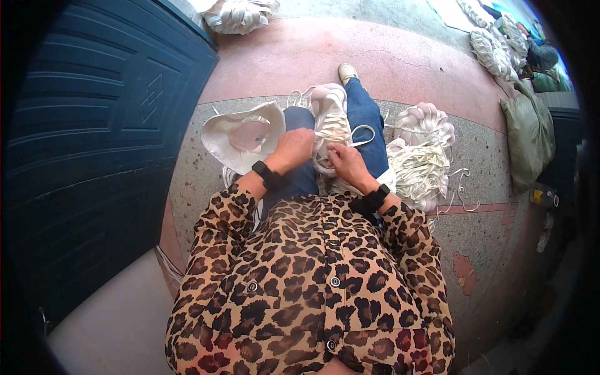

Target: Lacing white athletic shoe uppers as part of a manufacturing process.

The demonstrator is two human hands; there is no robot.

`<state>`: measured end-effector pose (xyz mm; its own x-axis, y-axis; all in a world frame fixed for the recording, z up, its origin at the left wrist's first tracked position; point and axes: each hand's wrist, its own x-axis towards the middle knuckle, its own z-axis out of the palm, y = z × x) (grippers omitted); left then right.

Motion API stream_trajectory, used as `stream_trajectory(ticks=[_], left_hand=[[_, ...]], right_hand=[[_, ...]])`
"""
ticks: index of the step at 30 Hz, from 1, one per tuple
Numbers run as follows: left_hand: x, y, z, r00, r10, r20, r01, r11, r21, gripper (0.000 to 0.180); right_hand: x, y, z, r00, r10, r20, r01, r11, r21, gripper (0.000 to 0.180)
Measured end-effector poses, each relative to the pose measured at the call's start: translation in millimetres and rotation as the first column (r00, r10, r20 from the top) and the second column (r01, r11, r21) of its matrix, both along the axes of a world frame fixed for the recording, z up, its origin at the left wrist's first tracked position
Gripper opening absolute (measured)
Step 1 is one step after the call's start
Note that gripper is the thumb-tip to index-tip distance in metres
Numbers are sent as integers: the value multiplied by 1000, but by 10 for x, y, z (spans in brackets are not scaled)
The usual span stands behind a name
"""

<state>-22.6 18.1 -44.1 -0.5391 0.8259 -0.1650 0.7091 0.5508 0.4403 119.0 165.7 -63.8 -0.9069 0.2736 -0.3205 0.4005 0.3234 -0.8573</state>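
A white and pale pink shoe upper (329,103) rests between my knees, its toe end pointing away from me. White shoelace (364,129) runs across its eyelets and stands out in a loop on the right side. My left hand (295,150) is closed at the upper's left edge, with a short stretch of lace leading from its fingers to the eyelets. On the near right side, my right hand (350,165) pinches the lace close to the upper. The fingertips partly hide the lace ends.
A white open bag (214,139) sits by my left knee. On my right lie a bundle of shoe uppers (425,123) and a heap of white laces (417,170). A dark blue door (106,125) stands left; a greenish sack (528,140) stands right. More bundles (240,15) lie farther off.
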Motion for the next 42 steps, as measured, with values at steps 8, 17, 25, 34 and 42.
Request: stream_trajectory(ticks=[8,17,25,34,42], left_hand=[[94,123,37,1000,11,-24,-13,994,-108,14],[294,-24,-67,944,22,-328,-3,998,59,11],[228,-688,456,897,218,-385,27,841,540,20],[726,-2471,-716,465,864,194,-883,437,170,42],[1342,-3292,-1615,231,963,137,-952,253,-173,91]], right_hand=[[-151,-133,2,994,62,-85,-24,920,391,18],[-286,-251,-186,995,98,8,-89,859,504,17],[559,342,152,882,419,215,-471,765,439,16],[694,452,38,961,270,55,-252,779,574,17],[157,242,-288,886,453,102,-368,553,748,7]])
